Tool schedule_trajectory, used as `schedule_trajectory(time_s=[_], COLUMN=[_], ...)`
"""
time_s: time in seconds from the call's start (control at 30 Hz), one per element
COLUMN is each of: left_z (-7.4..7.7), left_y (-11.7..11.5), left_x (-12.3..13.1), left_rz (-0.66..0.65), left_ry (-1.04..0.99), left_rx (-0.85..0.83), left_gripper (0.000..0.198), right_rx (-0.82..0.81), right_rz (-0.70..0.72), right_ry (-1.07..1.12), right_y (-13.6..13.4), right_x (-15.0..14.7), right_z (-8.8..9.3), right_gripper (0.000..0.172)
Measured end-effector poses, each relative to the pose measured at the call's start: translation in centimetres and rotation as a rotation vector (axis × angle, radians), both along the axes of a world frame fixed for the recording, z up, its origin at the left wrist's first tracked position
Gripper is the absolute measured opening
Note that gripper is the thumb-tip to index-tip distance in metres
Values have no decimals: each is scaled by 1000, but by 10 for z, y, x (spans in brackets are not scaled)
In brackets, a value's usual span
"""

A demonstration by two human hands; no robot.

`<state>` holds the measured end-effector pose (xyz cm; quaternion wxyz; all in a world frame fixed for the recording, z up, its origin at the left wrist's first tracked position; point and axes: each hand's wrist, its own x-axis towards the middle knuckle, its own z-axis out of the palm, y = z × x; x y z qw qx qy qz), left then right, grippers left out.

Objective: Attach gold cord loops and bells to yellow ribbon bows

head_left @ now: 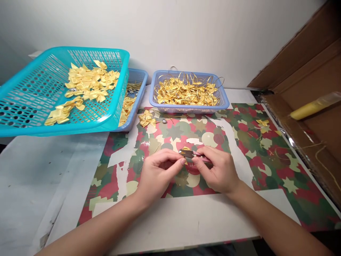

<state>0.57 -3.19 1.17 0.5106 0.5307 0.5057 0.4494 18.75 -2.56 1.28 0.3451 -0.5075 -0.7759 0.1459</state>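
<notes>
My left hand [157, 170] and my right hand [217, 170] meet over the patterned mat [266, 170]. Both are closed in a pinch on a small dark metal piece with a bit of gold ribbon [188, 153] held between their fingertips. What exactly the piece is I cannot make out. A finished gold bow [147, 118] with a small bell lies on the mat beyond my hands.
A teal basket [32, 103] holding yellow ribbon bows rests tilted at the left over a blue tray [138, 81]. Another blue tray [223, 101] of gold bows with wire loops stands at the back centre. A cardboard box [306, 71] lines the right side. A loose bow [262, 122] lies far right.
</notes>
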Motion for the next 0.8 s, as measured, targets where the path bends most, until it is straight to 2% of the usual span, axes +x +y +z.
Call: schedule_trajectory(time_s=[0.33,0.6,0.7,0.8], left_z=[0,1,-1,-4], left_y=[1,0,1,4], left_x=[1,-1,-3,-5], left_rz=[3,-1,-26,-55], left_ry=[23,30,-33,-226], left_rx=[43,7,-57,-214], left_gripper=[6,6,16,29], right_rx=[-23,-57,-95,-166], right_rz=[-4,-11,-26,-51], right_ry=[5,27,118,208], right_y=[0,1,2,3], right_x=[0,0,3,8], right_z=[1,2,2,1], right_gripper=[21,25,22,23])
